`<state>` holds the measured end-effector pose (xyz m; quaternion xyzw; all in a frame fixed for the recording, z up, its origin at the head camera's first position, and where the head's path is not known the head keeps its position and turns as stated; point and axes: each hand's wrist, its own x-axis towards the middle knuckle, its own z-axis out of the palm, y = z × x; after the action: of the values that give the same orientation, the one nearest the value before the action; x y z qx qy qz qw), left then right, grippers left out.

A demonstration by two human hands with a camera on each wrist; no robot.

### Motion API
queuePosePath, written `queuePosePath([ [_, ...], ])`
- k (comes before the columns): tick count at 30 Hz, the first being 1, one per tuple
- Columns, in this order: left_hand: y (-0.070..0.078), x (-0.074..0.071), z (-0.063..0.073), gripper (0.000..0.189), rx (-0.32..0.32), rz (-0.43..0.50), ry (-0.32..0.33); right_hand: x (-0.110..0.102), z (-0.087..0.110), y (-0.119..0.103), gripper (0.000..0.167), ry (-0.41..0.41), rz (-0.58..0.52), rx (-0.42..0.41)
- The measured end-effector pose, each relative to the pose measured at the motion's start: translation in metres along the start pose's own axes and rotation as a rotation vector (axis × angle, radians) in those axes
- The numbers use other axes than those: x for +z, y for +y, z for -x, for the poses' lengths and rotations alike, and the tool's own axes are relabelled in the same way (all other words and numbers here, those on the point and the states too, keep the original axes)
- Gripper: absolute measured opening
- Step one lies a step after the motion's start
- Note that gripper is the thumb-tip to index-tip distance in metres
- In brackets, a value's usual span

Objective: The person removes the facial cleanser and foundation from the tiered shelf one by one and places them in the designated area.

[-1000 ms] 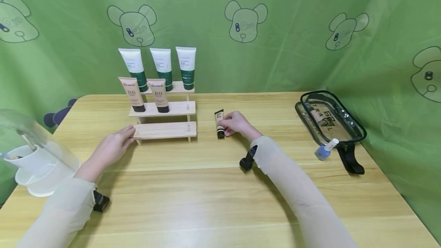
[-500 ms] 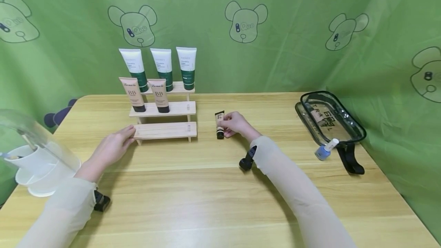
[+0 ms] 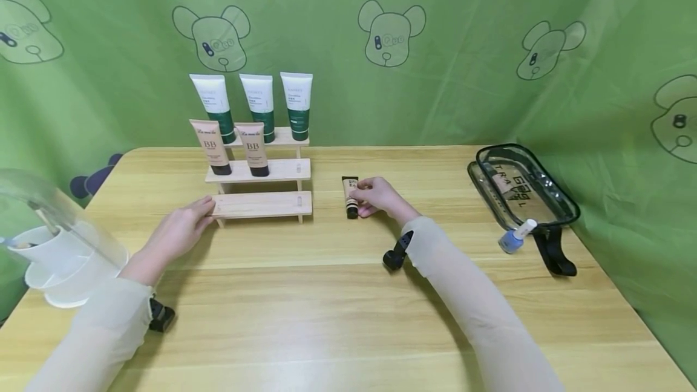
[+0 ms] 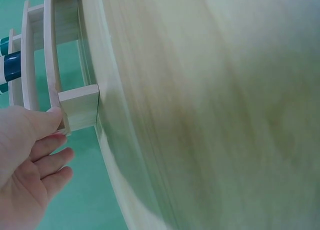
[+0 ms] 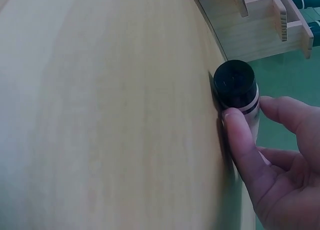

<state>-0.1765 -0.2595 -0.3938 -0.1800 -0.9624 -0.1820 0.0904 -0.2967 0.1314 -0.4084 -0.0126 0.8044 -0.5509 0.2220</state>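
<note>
A three-tier wooden display rack (image 3: 261,205) stands at the back left. My left hand (image 3: 176,230) pinches the left end of its lowest shelf, thumb and forefinger at the board's edge in the left wrist view. To the right of the rack, my right hand (image 3: 383,198) pinches a small beige cosmetic tube (image 3: 351,186) with a black cap (image 5: 234,82). The cap points toward me, close over the tabletop. Part of the tube's label is hidden by my fingertips. On the middle shelf stand two pink BB cream tubes (image 3: 253,147); white-and-green tubes (image 3: 297,98) line the top shelf.
At the right lies a clear, black-trimmed travel pouch (image 3: 525,198) with a black strap. A blue nail polish bottle (image 3: 510,241) leans against it. A white holder (image 3: 60,265) with a clear cover stands at the left table edge. A green curtain (image 3: 337,107) hangs behind.
The small tube has shifted slightly right and turned a little straighter in my right hand. My left hand stays on the rack's lowest shelf.
</note>
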Motion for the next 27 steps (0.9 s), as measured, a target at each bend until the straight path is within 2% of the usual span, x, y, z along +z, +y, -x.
queuePosePath([
  [9,0.000,0.000,-0.001,0.036,0.002,0.000,0.003,-0.002,0.003,-0.003,0.058,0.006,-0.010,0.021],
  [15,0.000,0.000,0.000,0.036,0.004,-0.004,0.008,-0.007,0.007,-0.010,0.059,0.037,0.040,-0.012],
  [20,-0.001,0.001,0.000,0.036,0.000,-0.006,0.005,-0.011,0.009,-0.023,0.057,0.062,0.104,-0.107],
  [27,-0.001,0.000,0.000,0.036,-0.004,-0.008,0.001,-0.006,0.015,-0.055,0.047,0.070,0.123,-0.281],
])
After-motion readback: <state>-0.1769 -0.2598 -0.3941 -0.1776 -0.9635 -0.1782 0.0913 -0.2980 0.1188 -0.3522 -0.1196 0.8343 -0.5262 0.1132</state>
